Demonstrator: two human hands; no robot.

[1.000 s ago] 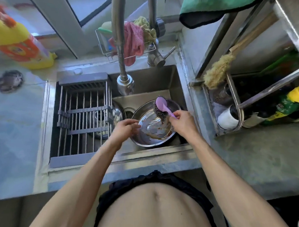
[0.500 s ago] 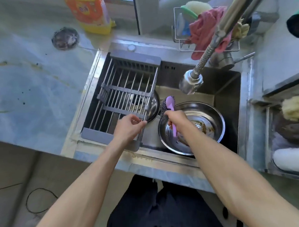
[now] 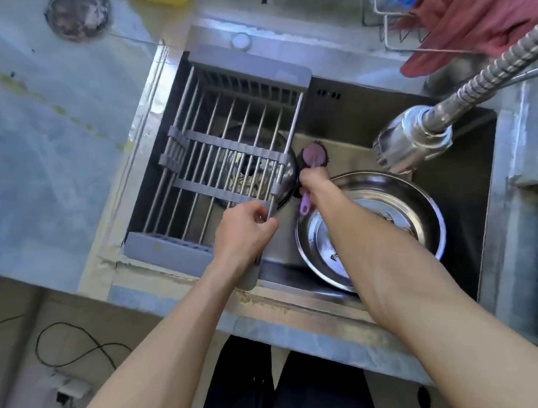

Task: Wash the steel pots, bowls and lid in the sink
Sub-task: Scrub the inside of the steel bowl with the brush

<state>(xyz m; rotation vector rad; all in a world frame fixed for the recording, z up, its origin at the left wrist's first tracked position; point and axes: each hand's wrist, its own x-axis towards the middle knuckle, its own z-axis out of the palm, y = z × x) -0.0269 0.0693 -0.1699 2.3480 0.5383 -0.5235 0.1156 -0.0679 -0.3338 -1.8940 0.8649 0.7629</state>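
Observation:
A wide steel bowl [image 3: 416,206] with brown residue lies in the right half of the sink [image 3: 457,177]. My right hand [image 3: 314,178] grips a purple-handled scrubbing brush [image 3: 313,154] just left of the bowl's rim. Under a grey wire drying rack [image 3: 228,137] that spans the sink's left half sits another steel pot or lid [image 3: 286,172], mostly hidden. My left hand [image 3: 244,229] pinches the rack's right-hand rod near its front corner.
The spring-neck faucet head [image 3: 413,142] hangs over the sink's back right. A wire caddy with a pink cloth [image 3: 475,16] stands behind it. A round drain strainer [image 3: 79,14] lies on the marbled counter at left. A cable [image 3: 70,348] trails on the floor.
My left hand left the bowl's rim and took hold of the rack's edge. My right hand carried the brush from inside the bowl to its left rim. The view swung left and down.

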